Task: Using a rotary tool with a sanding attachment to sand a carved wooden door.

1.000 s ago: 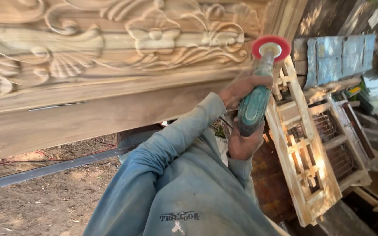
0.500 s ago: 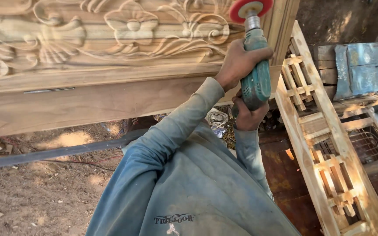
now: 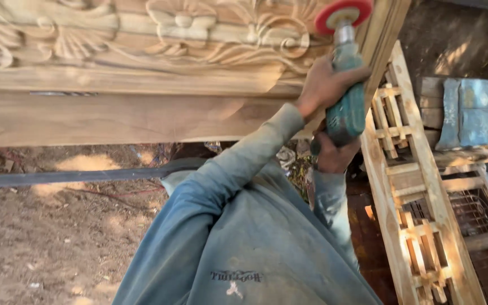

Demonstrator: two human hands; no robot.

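Since half second ago, sander [image 3: 345, 107] shifted slightly right, red disc [image 3: 343, 12] staying at carved panel [image 3: 142, 51] top right corner. Tool's long axis near upright, disc above both hands. Left hand [image 3: 326, 85] wrapped tight round upper body, nearer disc; right hand [image 3: 333, 155] clasps butt below. Wooden lattice frame [image 3: 419, 186] just right; dirt ground [image 3: 40, 237] below panel.

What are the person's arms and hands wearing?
Both arms are covered by long sleeves of a faded, dusty blue-grey top, loose and wrinkled, with cuffs ending at the wrists. A small dark printed mark sits low on the cloth near the bottom of the picture. The left hand and the right hand are bare: no gloves, and no rings or watch that I can see.
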